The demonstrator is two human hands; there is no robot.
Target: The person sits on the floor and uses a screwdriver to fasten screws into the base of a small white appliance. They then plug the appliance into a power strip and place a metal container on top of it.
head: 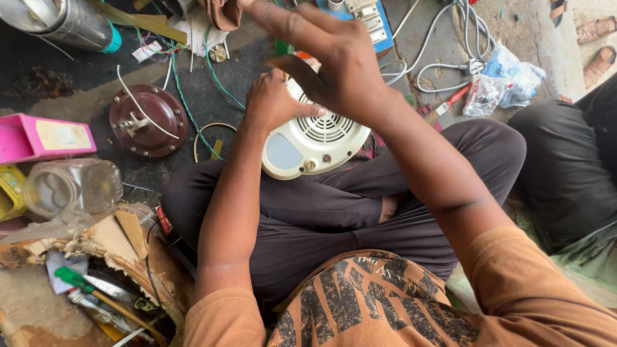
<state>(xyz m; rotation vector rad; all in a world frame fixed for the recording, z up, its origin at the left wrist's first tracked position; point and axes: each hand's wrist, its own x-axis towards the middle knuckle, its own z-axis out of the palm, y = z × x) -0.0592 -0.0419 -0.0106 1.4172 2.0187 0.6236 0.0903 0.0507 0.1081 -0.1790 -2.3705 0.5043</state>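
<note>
1. Crossed legs in dark trousers [334, 218] and an orange patterned shirt [385, 302] fill the bottom of the view; the person sits on the floor [212, 103].
2. On the lap rests a round cream-coloured appliance [315, 141] with a slotted grille and a pale window, its casing shut as far as can be seen; no screws or parts lie loose on it, so the work on it looks barely begun.
3. Left hand [273, 99] grips the appliance's left rim, fingers curled round the edge.
4. Right hand [340, 64] hovers just above the appliance, fingers spread and loosely bent, holding nothing that can be made out; it hides the appliance's upper part.
5. Left of the appliance lies a dark red round cover [148, 120] with a white wire across it, and green and blue wires [186, 96] trail between the two.
6. Further left sit a pink box [42, 138] and a clear jar [71, 186] on its side.
7. Right of the appliance lie white cables [437, 61], a red-handled tool [450, 103] and plastic bags [508, 77].
8. A green-handled screwdriver [77, 281] lies among scraps below the jar, well apart from the appliance.
</note>
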